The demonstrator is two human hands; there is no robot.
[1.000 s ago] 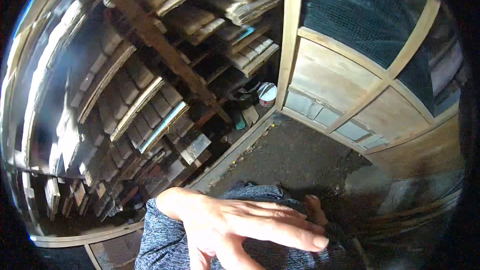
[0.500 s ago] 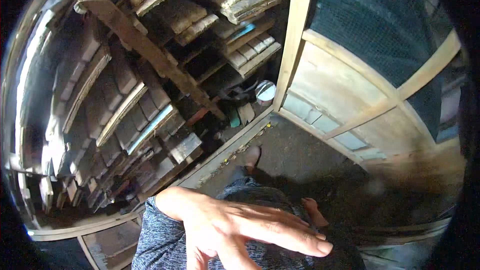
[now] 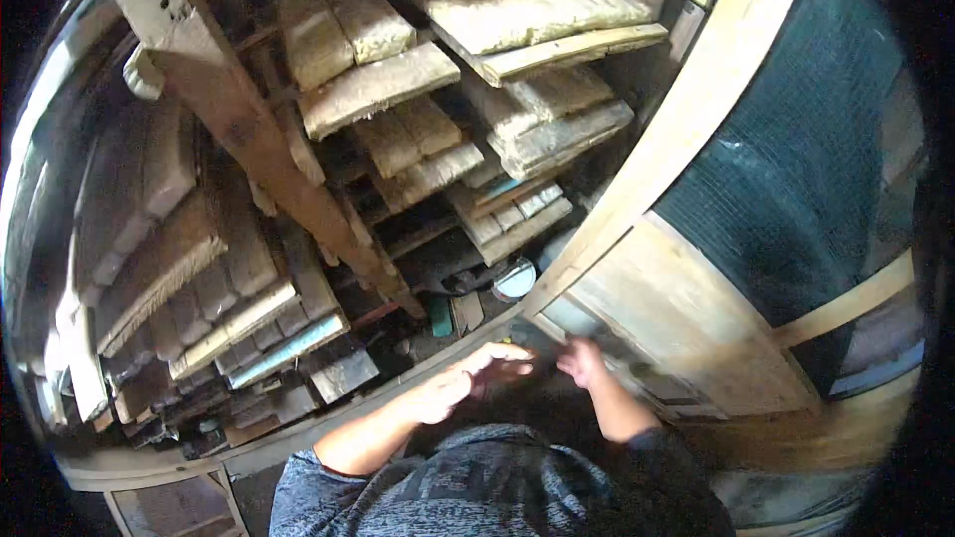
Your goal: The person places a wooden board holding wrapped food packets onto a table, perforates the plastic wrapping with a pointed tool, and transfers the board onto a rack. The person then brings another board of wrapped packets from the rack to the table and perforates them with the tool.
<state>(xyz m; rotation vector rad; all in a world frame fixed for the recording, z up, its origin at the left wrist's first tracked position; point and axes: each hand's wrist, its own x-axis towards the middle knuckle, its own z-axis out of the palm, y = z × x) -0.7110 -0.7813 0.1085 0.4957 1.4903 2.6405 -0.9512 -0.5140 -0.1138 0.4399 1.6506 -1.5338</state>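
Note:
My left hand (image 3: 476,374) is raised in front of my body, its fingers stretched out and pointing right, with nothing seen in it. Facing it across a small gap is my right hand (image 3: 581,363), slightly blurred, its fingers apart and directed toward the left one. Neither hand appears to touch anything. Past my hands, at the foot of a wooden post, stands a round container with a pale top (image 3: 515,279). The light wooden frame of a panel (image 3: 647,154) rises beyond my right hand.
Tiered racks of weathered boards (image 3: 378,89) fill the left and far side. A thick slanting beam (image 3: 249,139) crosses in front of them. On the right are dark green netting (image 3: 786,149) and a wood panel (image 3: 676,298). A low sill (image 3: 398,383) runs along the racks' foot.
My left hand has moved away from close to the camera, and my right hand has come into view opposite it. The view has tilted up, showing more of the racks.

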